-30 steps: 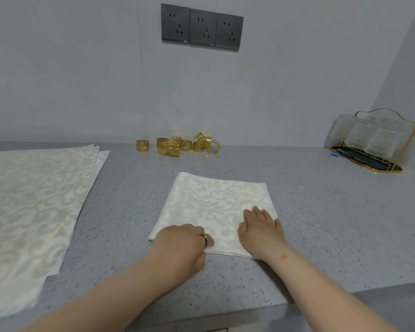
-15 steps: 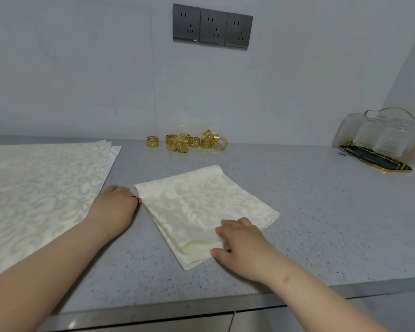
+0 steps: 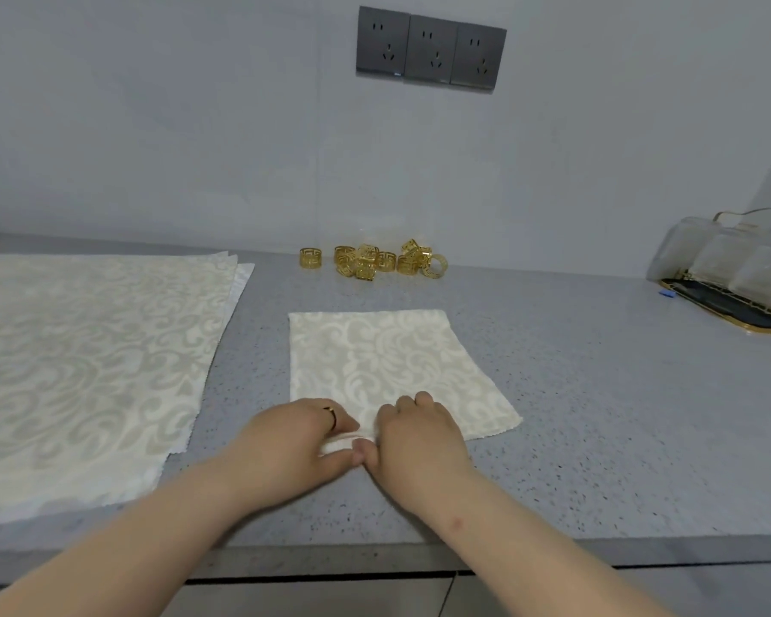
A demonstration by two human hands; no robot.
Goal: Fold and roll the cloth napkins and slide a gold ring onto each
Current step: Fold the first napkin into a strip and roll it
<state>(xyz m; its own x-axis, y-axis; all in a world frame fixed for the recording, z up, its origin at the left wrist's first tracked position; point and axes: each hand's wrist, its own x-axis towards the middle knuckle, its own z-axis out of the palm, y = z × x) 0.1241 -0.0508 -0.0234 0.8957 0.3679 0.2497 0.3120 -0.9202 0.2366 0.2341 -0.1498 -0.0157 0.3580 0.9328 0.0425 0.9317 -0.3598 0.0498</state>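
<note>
Both hands (image 3: 292,438) (image 3: 419,434) pinch the napkin (image 3: 392,358) at its near edge.

Speckled grey counter (image 3: 597,416). A folded napkin (image 3: 388,358) lies under the left hand (image 3: 294,438) and right hand (image 3: 419,438); a stack of flat napkins (image 3: 85,371) sits left of them, gold rings (image 3: 370,260) beyond, a tray of glasses (image 3: 708,300) far right.

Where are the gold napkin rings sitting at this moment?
In the head view, the gold rings lie clustered at the back of the counter by the wall, below the sockets and beyond the folded napkin.
</note>
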